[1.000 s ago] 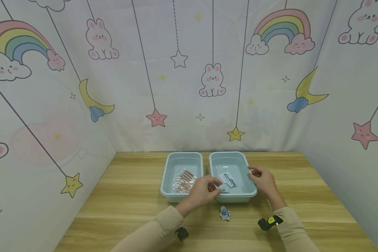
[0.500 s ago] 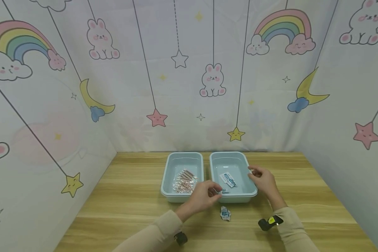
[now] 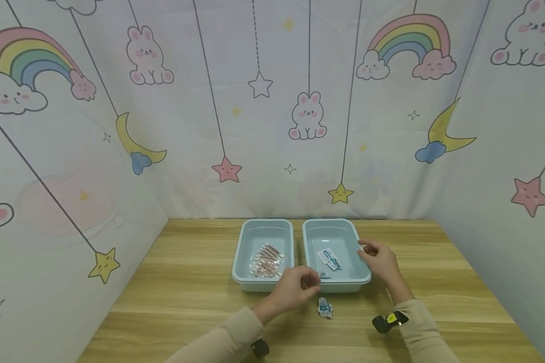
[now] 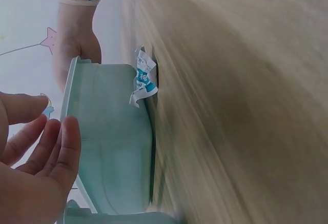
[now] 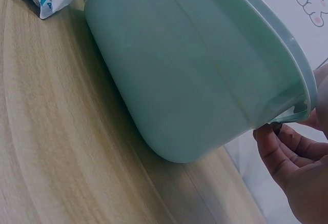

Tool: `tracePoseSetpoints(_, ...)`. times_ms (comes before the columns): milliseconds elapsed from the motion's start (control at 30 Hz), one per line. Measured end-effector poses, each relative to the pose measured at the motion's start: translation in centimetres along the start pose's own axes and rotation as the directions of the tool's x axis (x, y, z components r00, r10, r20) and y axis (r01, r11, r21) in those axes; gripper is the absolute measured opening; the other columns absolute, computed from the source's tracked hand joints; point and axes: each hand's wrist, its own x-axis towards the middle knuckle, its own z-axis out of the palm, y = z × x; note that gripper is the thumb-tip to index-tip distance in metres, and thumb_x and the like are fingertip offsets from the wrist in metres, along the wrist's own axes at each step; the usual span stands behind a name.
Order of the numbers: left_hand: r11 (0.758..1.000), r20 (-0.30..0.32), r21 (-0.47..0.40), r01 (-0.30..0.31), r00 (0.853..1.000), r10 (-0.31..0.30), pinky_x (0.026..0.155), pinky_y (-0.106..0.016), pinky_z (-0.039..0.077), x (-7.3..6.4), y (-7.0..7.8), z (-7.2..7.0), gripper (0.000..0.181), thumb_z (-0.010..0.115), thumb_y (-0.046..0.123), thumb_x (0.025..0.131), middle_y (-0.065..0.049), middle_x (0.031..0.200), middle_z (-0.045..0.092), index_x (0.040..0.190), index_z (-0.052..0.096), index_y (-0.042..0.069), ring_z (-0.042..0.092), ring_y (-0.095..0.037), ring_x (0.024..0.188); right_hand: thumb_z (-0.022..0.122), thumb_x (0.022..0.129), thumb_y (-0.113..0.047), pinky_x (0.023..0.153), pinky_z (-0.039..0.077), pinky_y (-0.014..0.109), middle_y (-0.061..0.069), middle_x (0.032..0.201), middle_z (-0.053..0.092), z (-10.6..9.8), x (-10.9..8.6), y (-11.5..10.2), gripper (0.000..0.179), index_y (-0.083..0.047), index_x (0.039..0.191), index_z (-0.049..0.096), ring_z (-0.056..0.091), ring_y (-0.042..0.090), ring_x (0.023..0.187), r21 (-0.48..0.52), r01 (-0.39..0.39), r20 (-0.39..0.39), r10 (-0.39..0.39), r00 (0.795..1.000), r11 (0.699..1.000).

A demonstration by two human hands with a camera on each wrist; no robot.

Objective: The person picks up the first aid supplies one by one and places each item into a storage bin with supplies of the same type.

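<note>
My right hand [image 3: 381, 259] grips the right rim of the right light blue plastic tub [image 3: 336, 287], thumb at the rim and fingers curled beneath it in the right wrist view. White packets with blue print [image 3: 330, 259] lie inside this tub. My left hand [image 3: 292, 288] hovers at its front left corner, fingers loosely bent; the left wrist view shows a gap between thumb and fingertips with nothing in it. On the table in front of the tub lies a crumpled white-and-blue wrapper [image 3: 325, 307], seen also in both wrist views.
A second light blue tub [image 3: 259, 287] stands close on the left, with a heap of thin brown, white-ended sticks [image 3: 268, 261] in it. Both tubs stand on a wood-grain table [image 3: 186, 272]. A printed cloth backdrop [image 3: 263, 126] encloses the back and sides.
My left hand has drawn slightly toward the front edge, down from the tub's rim. The right hand stays at the rim. Packets and wrapper have not moved.
</note>
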Motion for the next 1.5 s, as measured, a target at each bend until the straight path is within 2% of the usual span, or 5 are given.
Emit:
tracePoseSetpoints(400,1.000,0.042,0.006,0.010,0.999,-0.010,0.070,-0.012,0.052,-0.6,-0.3,1.0,0.013,0.075,0.008,0.083,-0.002,0.089,0.071,0.095,0.070,0.005,0.061,0.002,0.076,0.065,0.091,-0.015,0.074,0.049,0.027,0.014,0.100,0.066,0.0,0.1,-0.1,0.034,-0.003,0.123,0.066,0.060,0.022,0.089,-0.008,0.008,0.001,-0.008,1.000,1.000)
tracePoseSetpoints(667,0.998,0.073,-0.012,0.054,0.996,-0.053,0.070,-0.012,0.052,-1.0,-0.5,1.5,0.018,0.076,0.008,0.083,-0.003,0.091,0.073,0.100,0.071,0.004,0.062,0.002,0.077,0.065,0.091,-0.016,0.074,0.048,0.027,0.014,0.100,0.066,0.0,-0.1,0.0,0.034,-0.003,0.123,0.065,0.059,0.023,0.090,-0.006,-0.002,0.007,0.002,1.000,1.000)
tracePoseSetpoints(900,0.999,0.098,0.022,0.029,0.995,-0.031,0.071,-0.012,0.052,-0.9,-0.6,1.7,0.019,0.074,0.008,0.084,-0.005,0.093,0.074,0.102,0.072,0.002,0.063,0.003,0.078,0.066,0.091,-0.017,0.074,0.048,0.026,0.013,0.100,0.066,0.1,0.1,0.0,0.034,-0.004,0.122,0.066,0.059,0.021,0.089,-0.011,-0.009,-0.004,0.009,1.000,1.000)
tracePoseSetpoints(1133,0.997,0.123,0.071,0.034,0.991,-0.043,0.071,-0.012,0.053,-1.0,-0.8,1.8,0.020,0.075,0.011,0.085,-0.004,0.096,0.074,0.103,0.073,0.004,0.063,0.003,0.078,0.066,0.090,-0.018,0.077,0.050,0.027,0.014,0.102,0.066,0.1,0.3,0.2,0.035,-0.004,0.122,0.067,0.062,0.022,0.092,-0.010,-0.008,-0.009,0.008,1.000,1.000)
tracePoseSetpoints(1500,0.997,0.127,0.076,0.027,0.991,-0.036,0.070,-0.012,0.052,-0.9,-0.9,1.9,0.021,0.075,0.010,0.084,-0.006,0.098,0.074,0.104,0.072,0.004,0.065,0.000,0.078,0.065,0.089,-0.017,0.073,0.049,0.024,0.012,0.098,0.066,0.0,0.2,0.1,0.035,-0.003,0.121,0.067,0.060,0.019,0.088,-0.008,0.002,-0.004,-0.002,1.000,1.000)
